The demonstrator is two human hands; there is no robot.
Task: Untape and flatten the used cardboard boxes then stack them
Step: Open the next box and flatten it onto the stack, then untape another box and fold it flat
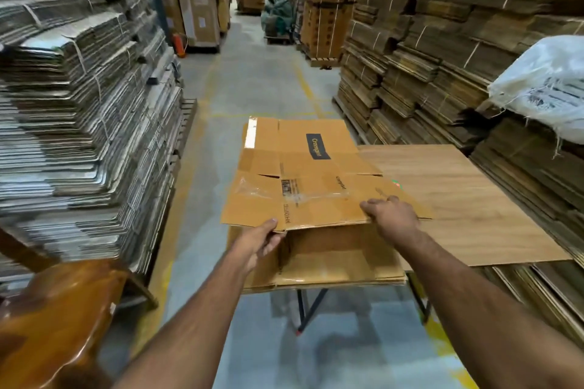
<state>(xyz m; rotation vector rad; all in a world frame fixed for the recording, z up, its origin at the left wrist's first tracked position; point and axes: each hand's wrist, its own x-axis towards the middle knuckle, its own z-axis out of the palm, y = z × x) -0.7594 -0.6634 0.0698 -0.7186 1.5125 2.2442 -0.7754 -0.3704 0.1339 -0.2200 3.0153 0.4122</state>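
Observation:
A flattened brown cardboard box (303,174) with a dark printed label and clear tape remnants lies tilted over a stack of flattened boxes (341,265) on a wood-grain table (467,199). My left hand (264,241) pinches the box's near edge at its left part, thumb on top. At the near right part of the same edge my right hand (392,219) grips the box, fingers curled over it. The box's near edge is lifted a little above the stack.
Tall tied bundles of flattened cardboard (79,123) line the left, and more cardboard bundles (426,50) the right. A white sack (543,85) lies on the right pile. A brown wooden chair (53,319) stands near left. A grey aisle floor (252,79) runs ahead to stacked cartons (325,16).

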